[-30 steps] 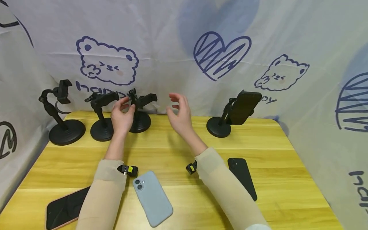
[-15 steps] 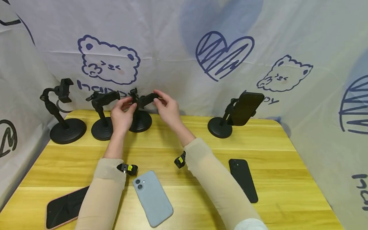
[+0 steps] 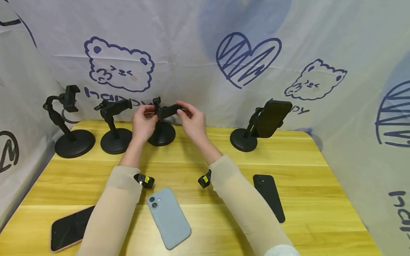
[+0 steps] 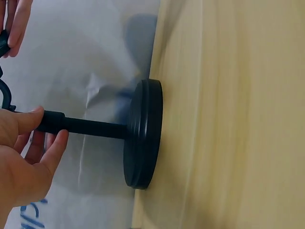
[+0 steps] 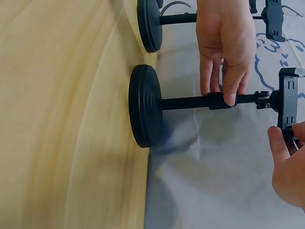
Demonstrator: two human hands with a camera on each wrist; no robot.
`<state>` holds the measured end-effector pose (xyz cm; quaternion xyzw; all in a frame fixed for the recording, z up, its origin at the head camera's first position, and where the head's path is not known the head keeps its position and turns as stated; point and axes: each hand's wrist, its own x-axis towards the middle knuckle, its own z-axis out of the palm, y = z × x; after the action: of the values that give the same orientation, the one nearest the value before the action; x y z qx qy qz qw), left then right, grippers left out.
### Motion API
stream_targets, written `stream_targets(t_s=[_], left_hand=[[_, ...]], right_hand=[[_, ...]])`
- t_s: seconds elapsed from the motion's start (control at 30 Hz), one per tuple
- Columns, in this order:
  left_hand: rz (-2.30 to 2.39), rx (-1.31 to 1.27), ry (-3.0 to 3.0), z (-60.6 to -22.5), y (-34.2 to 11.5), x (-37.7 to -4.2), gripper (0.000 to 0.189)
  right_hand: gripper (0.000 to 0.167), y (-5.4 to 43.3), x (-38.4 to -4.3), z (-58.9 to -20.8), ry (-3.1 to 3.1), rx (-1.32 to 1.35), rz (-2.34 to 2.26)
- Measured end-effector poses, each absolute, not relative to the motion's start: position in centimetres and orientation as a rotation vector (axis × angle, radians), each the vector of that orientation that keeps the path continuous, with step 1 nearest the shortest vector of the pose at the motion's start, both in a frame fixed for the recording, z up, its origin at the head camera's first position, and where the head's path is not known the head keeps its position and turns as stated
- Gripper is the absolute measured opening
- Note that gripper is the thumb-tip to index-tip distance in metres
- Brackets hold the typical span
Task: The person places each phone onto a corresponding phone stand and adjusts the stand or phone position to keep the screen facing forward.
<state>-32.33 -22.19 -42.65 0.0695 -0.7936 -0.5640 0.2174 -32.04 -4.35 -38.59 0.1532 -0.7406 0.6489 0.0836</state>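
Note:
A black phone stand point(image 3: 162, 135) with a round base is between both hands at the back of the table. My left hand point(image 3: 143, 125) grips its pole from the left; in the left wrist view thumb and fingers close round the thicker collar point(image 4: 51, 122). With thumb and fingers, my right hand point(image 3: 196, 127) pinches the right end of the stand's phone clamp point(image 3: 169, 112). That clamp point(image 5: 287, 98) holds no phone. From these views I cannot tell whether the base rests on the table or is slightly raised.
Two more black stands point(image 3: 74, 143) point(image 3: 116, 140) stand to the left. At the right, another stand point(image 3: 243, 139) holds a black phone point(image 3: 272, 119). A grey-blue phone point(image 3: 169, 218), a black phone point(image 3: 269, 197) and a pink-edged phone point(image 3: 71, 229) lie on the wooden table point(image 3: 320, 213).
My right hand has come left to the clamp and taken hold of its end. My left hand now grips the pole, and the stand has shifted slightly right.

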Motion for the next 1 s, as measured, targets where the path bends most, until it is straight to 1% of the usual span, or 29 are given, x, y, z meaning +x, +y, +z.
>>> stream_targets(t_s=[0.3,0.5,0.7,1.0], left_hand=[[-1.596,-0.004,-2.279,-42.4,-18.2,-33.5,0.030],[-1.635,-0.141,-2.349,-42.0,-15.2,-34.1,0.036],[-1.557,-0.262,-2.454,-41.9,-12.5,-34.6,0.037],[-1.518,-0.358,-2.508,-41.8,-9.7,-34.3,0.039]], right_hand=[[0.029,0.1,-30.9,-39.3,-2.126,0.425,1.928],[0.029,2.9,-30.0,-39.8,-2.069,0.386,1.914],[0.030,5.1,-29.0,-40.2,-1.997,0.309,1.939],[0.030,7.4,-27.7,-40.4,-1.926,0.231,1.984]])
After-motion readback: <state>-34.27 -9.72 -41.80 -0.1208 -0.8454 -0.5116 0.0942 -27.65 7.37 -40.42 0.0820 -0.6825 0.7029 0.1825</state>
